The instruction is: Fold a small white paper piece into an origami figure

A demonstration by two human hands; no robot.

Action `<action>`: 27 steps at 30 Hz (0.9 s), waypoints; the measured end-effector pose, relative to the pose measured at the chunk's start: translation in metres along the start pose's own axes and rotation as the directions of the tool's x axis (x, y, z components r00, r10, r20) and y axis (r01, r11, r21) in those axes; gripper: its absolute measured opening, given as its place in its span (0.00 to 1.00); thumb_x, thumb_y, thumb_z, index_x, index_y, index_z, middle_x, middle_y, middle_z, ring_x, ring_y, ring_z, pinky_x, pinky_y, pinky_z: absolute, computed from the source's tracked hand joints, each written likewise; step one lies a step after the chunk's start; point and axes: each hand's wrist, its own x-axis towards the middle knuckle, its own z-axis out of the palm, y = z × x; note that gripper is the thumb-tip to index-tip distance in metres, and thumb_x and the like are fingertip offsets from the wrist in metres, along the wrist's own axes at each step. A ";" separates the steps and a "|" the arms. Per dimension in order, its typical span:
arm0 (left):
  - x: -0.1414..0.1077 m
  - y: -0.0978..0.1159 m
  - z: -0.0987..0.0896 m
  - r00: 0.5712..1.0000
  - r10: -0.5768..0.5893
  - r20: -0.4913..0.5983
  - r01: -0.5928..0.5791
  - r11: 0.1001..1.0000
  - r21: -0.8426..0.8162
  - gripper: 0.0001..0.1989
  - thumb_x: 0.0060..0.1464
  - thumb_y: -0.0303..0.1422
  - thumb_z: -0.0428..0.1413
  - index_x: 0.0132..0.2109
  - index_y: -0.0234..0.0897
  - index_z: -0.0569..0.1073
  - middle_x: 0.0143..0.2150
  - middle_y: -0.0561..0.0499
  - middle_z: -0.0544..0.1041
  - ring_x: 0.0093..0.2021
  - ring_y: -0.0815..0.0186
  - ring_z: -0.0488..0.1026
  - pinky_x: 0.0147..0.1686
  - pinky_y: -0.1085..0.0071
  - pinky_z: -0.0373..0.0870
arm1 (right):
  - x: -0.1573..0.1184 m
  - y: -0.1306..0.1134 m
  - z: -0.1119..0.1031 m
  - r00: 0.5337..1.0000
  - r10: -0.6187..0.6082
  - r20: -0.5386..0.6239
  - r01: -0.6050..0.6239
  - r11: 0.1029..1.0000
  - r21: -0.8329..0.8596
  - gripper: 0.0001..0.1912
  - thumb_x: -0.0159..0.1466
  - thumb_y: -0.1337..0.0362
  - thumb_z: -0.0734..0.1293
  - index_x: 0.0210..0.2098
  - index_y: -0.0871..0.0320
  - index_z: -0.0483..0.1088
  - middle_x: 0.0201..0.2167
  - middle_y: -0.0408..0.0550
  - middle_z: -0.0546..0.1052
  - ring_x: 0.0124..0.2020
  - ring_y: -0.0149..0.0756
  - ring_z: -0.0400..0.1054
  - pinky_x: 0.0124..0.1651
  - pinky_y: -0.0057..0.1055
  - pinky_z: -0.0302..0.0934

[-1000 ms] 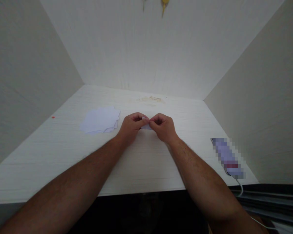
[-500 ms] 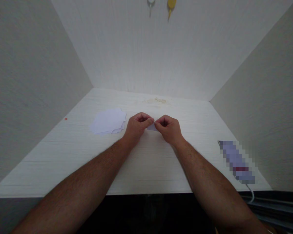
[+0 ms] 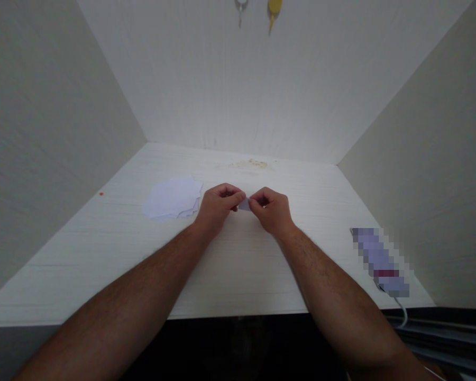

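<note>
Between my hands, over the middle of the white desk, is a small piece of paper [image 3: 244, 204], mostly covered by fingers. My left hand [image 3: 223, 202] pinches its left side between thumb and fingers. On its right side, my right hand [image 3: 268, 208] pinches it in the same way, thumb against curled fingers. The two thumbs are close together but apart. A loose stack of white paper sheets [image 3: 173, 198] lies on the desk to the left of my left hand.
A blurred flat device [image 3: 381, 262] with a white cable [image 3: 402, 315] lies at the desk's right. The white desk [image 3: 238, 286] meets walls at left, back and right. A yellow hook [image 3: 275, 7] and a pale one hang on the back wall. Brownish marks [image 3: 257, 163] lie near the back edge.
The view has shifted slightly, so everything sits a little further left. Both hands keep their pinch, and a little more of the small paper shows between the thumbs.
</note>
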 end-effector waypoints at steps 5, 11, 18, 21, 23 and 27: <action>0.001 0.000 0.000 1.000 0.014 0.006 -0.013 1.000 -0.013 0.08 0.42 0.34 0.66 0.28 0.35 0.75 0.22 0.54 0.72 0.21 0.73 0.65 0.23 0.73 0.60 | 0.000 0.000 0.000 0.999 0.043 0.004 -0.043 0.998 0.045 0.07 0.55 0.63 0.66 0.23 0.57 0.69 0.19 0.41 0.71 0.21 0.27 0.61 0.25 0.26 0.55; 0.002 0.002 -0.001 0.999 0.047 -0.003 -0.047 0.994 0.096 0.08 0.42 0.33 0.64 0.29 0.35 0.75 0.21 0.54 0.72 0.21 0.73 0.64 0.23 0.74 0.58 | 0.001 0.001 0.002 0.996 0.086 0.022 -0.087 0.993 0.085 0.07 0.55 0.62 0.67 0.24 0.58 0.69 0.19 0.40 0.71 0.20 0.26 0.60 0.24 0.25 0.53; 0.003 0.003 -0.003 0.999 0.037 0.027 -0.041 0.985 0.168 0.08 0.44 0.35 0.63 0.27 0.35 0.74 0.18 0.56 0.68 0.20 0.73 0.61 0.21 0.74 0.56 | 0.002 0.001 0.001 0.992 0.108 0.072 -0.117 0.984 0.132 0.06 0.54 0.62 0.67 0.24 0.58 0.70 0.19 0.40 0.71 0.21 0.26 0.60 0.24 0.25 0.53; 0.003 0.002 -0.003 0.999 0.027 0.028 -0.031 0.989 0.148 0.09 0.43 0.35 0.63 0.27 0.35 0.74 0.18 0.56 0.68 0.20 0.73 0.61 0.21 0.74 0.55 | 0.002 0.001 0.001 0.990 0.116 0.075 -0.126 0.981 0.148 0.06 0.54 0.62 0.68 0.23 0.58 0.69 0.19 0.40 0.71 0.21 0.26 0.60 0.24 0.25 0.53; 0.003 0.002 -0.003 1.000 0.017 0.024 -0.020 0.989 0.148 0.09 0.43 0.35 0.63 0.27 0.35 0.74 0.18 0.56 0.67 0.20 0.73 0.60 0.21 0.74 0.55 | 0.002 0.001 0.001 0.989 0.122 0.079 -0.133 0.979 0.155 0.06 0.53 0.63 0.68 0.24 0.58 0.69 0.19 0.40 0.71 0.21 0.26 0.60 0.24 0.25 0.53; 0.004 0.003 -0.003 1.000 -0.006 0.022 0.003 0.990 0.140 0.09 0.42 0.35 0.63 0.25 0.34 0.74 0.17 0.56 0.67 0.19 0.74 0.59 0.21 0.74 0.54 | 0.002 0.002 0.001 0.989 0.113 0.091 -0.127 0.979 0.158 0.06 0.53 0.63 0.68 0.24 0.58 0.70 0.19 0.40 0.71 0.21 0.26 0.60 0.24 0.25 0.53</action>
